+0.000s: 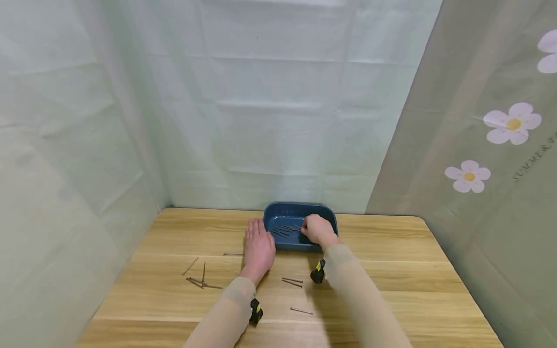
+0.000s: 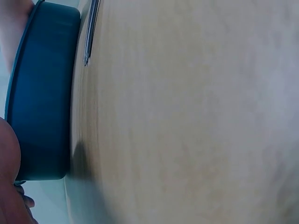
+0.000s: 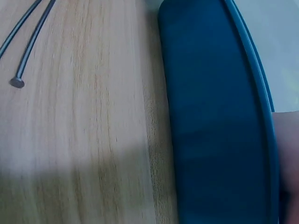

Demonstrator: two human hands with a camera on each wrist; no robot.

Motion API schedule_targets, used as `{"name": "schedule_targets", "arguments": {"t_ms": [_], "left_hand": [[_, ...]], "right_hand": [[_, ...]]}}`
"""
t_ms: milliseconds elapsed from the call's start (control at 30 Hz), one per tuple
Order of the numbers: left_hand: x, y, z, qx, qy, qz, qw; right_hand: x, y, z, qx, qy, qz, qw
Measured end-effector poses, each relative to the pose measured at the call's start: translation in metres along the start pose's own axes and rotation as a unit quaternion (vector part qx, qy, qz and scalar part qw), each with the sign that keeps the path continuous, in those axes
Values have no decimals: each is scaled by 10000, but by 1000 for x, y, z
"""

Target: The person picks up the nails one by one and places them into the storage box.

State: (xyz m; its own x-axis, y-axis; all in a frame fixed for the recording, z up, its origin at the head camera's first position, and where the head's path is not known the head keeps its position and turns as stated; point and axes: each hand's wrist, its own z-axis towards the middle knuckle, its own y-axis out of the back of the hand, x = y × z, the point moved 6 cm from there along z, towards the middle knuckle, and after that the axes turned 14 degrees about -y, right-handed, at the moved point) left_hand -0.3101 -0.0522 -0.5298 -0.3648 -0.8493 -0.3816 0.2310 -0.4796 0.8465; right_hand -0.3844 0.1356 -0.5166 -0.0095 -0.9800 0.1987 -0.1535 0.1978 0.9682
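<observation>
At the far side of the wooden table (image 1: 383, 270) sits a blue tray (image 1: 278, 212), close to the back wall. Some long nails in the tray (image 1: 285, 230) already lie side by side. The right hand (image 1: 317, 229) is inside the tray with its fingers curled down over those nails. It looks like it is holding or putting down a nail, but I cannot tell for sure. The left hand (image 1: 258, 250) lies flat on the table, fingers straight, holding nothing. It is just left of the tray and may touch its wall.

Many nails are not in the tray yet. A bunch of loose nails (image 1: 197, 278) lies to the left, near the table edge. One single nail (image 1: 233, 254) lies just left of the left hand. A pair of nails (image 1: 292, 282) lies between the two arms, and one more near nail (image 1: 301, 311) is closer to the person.

So I think the job is about half done. About as many nails are still on the table as in the tray.
</observation>
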Motion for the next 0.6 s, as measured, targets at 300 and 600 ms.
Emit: {"name": "schedule_targets", "arguments": {"t_ms": [300,600], "left_hand": [[-3,-1,1,73,-39,39,10000],[-1,-1,1,107,29,131,9999]], "right_hand": [[5,-4,5,-244,-101,-329,9991],[7,-7,6,-433,-164,-414,9981]]}}
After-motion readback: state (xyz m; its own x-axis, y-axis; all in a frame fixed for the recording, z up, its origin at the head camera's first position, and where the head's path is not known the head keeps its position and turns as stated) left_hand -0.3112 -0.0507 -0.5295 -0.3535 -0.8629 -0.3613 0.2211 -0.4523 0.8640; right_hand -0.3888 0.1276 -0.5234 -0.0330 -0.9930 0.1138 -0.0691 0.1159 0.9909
